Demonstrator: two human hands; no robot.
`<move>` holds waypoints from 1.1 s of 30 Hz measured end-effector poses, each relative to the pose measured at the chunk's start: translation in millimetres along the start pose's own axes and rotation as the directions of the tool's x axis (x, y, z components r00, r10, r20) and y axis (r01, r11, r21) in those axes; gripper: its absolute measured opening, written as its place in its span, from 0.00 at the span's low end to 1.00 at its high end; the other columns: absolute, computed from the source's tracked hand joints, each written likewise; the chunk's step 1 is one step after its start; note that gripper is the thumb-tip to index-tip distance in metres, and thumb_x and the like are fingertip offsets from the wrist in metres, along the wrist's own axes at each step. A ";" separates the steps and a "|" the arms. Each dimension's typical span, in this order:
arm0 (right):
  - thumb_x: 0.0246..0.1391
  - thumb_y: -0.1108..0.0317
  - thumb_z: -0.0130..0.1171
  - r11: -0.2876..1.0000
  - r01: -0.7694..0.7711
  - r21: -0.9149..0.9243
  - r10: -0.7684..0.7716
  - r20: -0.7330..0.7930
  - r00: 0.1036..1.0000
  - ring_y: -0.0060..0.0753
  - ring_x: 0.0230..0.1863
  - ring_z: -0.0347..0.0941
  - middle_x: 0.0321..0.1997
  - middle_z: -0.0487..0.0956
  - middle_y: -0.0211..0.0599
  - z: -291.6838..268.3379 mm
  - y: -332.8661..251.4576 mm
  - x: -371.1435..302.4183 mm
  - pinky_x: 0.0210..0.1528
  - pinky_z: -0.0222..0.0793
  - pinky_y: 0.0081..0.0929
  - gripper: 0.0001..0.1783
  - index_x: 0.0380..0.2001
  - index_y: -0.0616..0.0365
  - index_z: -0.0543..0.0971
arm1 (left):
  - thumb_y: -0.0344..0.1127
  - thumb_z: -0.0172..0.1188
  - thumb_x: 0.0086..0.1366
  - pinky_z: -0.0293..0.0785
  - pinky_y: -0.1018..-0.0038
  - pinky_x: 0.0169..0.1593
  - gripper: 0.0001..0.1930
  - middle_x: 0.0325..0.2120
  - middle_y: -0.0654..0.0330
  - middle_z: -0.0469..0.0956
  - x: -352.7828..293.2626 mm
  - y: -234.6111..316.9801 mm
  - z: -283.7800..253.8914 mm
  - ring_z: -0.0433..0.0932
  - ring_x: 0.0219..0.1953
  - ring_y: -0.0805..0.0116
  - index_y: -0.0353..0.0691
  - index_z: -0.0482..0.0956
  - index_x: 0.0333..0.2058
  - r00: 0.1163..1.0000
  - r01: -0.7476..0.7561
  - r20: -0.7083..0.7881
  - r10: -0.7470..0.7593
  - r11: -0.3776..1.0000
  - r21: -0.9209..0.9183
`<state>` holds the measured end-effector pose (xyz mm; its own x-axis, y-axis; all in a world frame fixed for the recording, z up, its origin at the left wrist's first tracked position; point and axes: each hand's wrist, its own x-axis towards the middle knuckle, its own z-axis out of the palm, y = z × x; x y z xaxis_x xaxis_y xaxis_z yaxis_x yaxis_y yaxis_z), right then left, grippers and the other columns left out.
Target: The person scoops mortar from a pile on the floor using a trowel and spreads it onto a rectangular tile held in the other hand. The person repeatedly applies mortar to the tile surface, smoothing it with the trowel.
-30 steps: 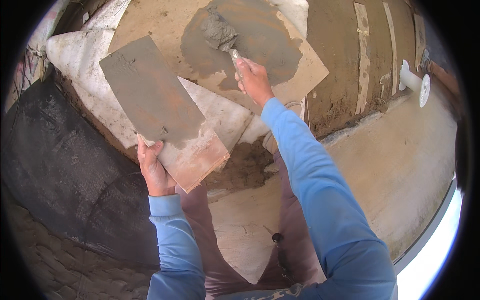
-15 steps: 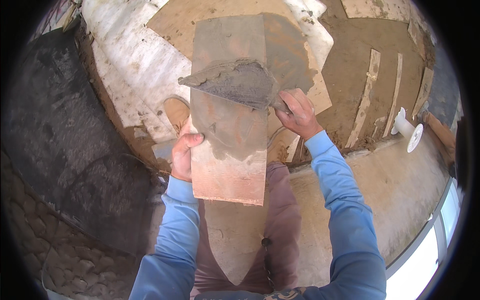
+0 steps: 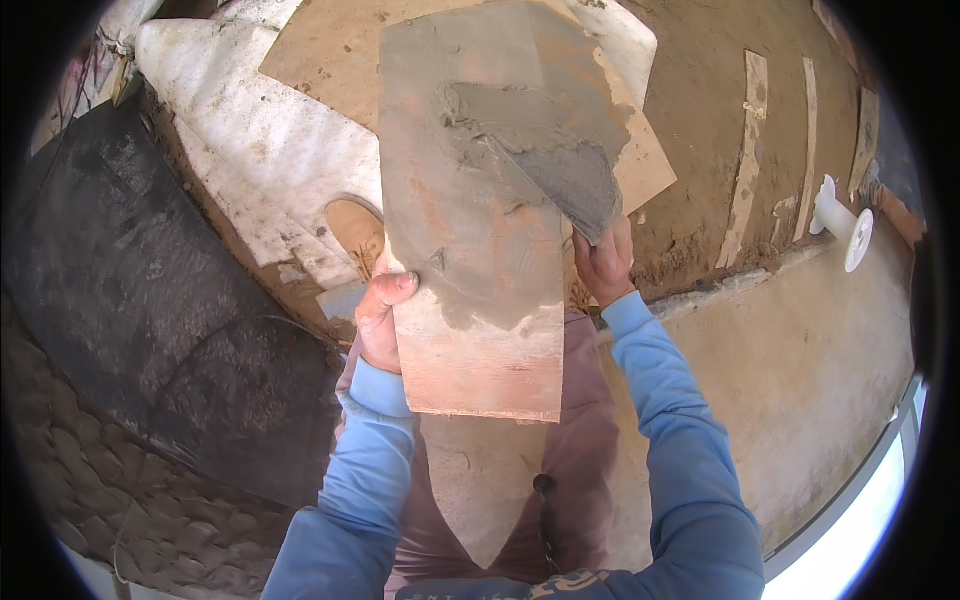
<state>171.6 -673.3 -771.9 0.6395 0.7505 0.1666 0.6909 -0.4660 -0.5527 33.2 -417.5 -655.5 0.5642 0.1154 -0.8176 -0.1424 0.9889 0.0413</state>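
A flat rectangular board (image 3: 484,370), smeared with grey mortar (image 3: 500,110) over its far and middle parts, extends out in front of me. My left hand (image 3: 385,315) grips its left edge, thumb on top and the other fingers hidden underneath. At the board's right side, my right hand (image 3: 606,262) is closed around the trowel, its handle mostly hidden by the fingers. The pointed trowel (image 3: 575,185) is tilted, its tip toward the far left against the mortar. A thicker ridge of mortar lies just beyond the blade.
White sheets (image 3: 265,130) and a brown shoe (image 3: 355,230) are beyond the board's left side. A black sheet (image 3: 150,300) covers the left. Wooden strips (image 3: 745,160) lie on brown mud at right, near a white spool (image 3: 845,225) on a concrete ledge (image 3: 760,380).
The trowel has moved right and nearer to me, turning so its tip points farther away. Mortar that was heaped along the blade now lies on the board. The left hand keeps its grip.
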 end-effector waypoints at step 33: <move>0.66 0.55 0.52 0.114 -0.886 0.449 0.970 0.142 0.197 0.52 0.43 0.80 0.49 0.82 0.56 93.3 44.8 -71.6 0.45 0.73 0.41 0.27 0.56 0.69 0.75 | 0.29 0.56 0.57 0.72 0.49 0.61 0.35 0.58 0.43 0.71 -6.7 72.4 -36.3 0.74 0.58 0.45 0.31 0.60 0.65 0.981 -0.186 0.071 0.178 0.974 0.129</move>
<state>125.2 -704.2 -884.8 0.7484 -0.2371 -0.6195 -0.6390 -0.5081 -0.5775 -10.4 -350.1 -667.8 0.5859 0.2961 -0.7543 -0.1391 0.9538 0.2664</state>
